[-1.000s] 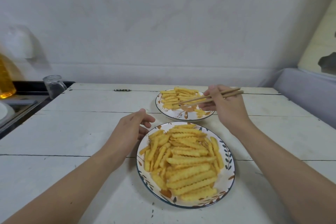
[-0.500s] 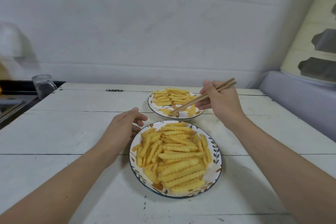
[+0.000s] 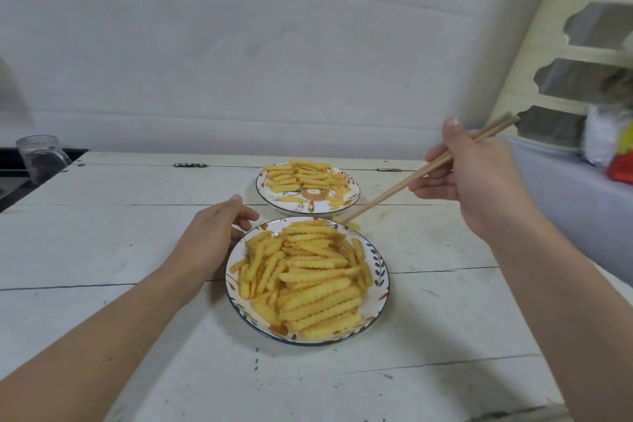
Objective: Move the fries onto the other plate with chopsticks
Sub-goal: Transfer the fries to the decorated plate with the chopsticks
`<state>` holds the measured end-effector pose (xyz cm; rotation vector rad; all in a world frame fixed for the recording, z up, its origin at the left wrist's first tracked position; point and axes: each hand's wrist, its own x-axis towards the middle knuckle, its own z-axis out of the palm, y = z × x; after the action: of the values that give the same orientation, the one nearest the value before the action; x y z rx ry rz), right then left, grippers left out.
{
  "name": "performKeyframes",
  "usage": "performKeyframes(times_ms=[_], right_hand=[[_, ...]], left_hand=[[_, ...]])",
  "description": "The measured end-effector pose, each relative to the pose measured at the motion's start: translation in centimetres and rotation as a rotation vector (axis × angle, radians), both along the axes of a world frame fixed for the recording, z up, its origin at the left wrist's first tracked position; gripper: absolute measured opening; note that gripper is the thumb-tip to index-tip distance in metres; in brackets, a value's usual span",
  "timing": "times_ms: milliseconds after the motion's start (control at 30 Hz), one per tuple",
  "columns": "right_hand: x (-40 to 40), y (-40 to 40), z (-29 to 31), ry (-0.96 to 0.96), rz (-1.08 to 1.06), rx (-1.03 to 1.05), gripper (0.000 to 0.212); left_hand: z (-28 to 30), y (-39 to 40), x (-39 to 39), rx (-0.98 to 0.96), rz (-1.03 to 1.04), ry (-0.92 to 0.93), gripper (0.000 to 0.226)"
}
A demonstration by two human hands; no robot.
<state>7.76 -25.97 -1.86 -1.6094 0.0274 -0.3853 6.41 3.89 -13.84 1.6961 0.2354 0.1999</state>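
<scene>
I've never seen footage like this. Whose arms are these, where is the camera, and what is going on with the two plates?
No machine here: a person wears a camera on the head, looking down at their own arms. On the white wooden table stand two patterned round plates of yellow crinkle-cut fries: the near plate heaped, the far plate partly filled. The left hand rests open at the near plate's rim. The right hand holds wooden chopsticks, their tips low between the plates, by a fry there. A glass jar stands far left.

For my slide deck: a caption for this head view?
Right hand holds chopsticks between two plates of crinkle-cut fries; left hand steadies the near plate.
</scene>
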Motion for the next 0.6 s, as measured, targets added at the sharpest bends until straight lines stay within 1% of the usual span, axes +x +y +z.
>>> performKeyframes(times_ms=[100,200,300,433,600], right_hand=[[-1.2,-0.5,-0.6,0.025,-0.017,-0.038,0.052],[-1.7,-0.2,-1.1,0.045,0.037,-0.075,0.049],[-1.7,-0.3,-0.3,-0.003,0.048,-0.057,0.046],[0.4,-0.1,0.4,-0.106,0.016,-0.017,0.041],[4.8,3.9,-2.2,-0.071,0.165,-0.087,0.036]], left_hand=[[0.0,0.1,0.0,0.004,0.003,-0.004,0.050],[-0.1,0.1,-0.1,0.002,0.010,-0.012,0.049],[-0.1,0.1,-0.1,-0.001,0.009,-0.009,0.049],[0.0,-0.1,-0.1,0.007,0.007,0.000,0.048],[0.0,-0.3,0.1,0.045,0.001,-0.001,0.050]])
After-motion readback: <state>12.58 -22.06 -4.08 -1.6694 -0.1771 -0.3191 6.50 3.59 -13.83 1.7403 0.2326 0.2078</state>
